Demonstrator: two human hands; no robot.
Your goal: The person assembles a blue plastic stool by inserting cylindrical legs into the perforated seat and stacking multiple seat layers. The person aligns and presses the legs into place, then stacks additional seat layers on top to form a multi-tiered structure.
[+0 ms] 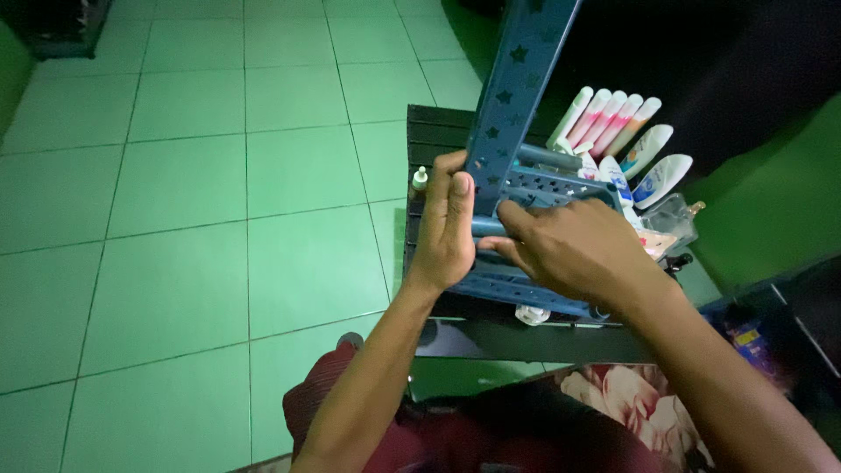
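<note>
Two hands work a blue plastic rack (pixel 517 188) above a dark low table (pixel 434 131): the left hand (pixel 447 223) clasps its star-punched upright panel (pixel 521 79), while the right hand (pixel 569 250) presses fingers onto the perforated shelf. Fitting panel to shelf looks under way; seating it likely needs steady, aligned pressure. Rightward lie tubes (pixel 604 118).

A blue rack (pixel 517 96) with star cutouts, pink-and-white tubes (pixel 604 118), green floor tiles (pixel 193 175).

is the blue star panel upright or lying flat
Upright but tilted: the panel rises from the blue rack and leans to the upper right, with the left hand gripping its lower end.
</note>
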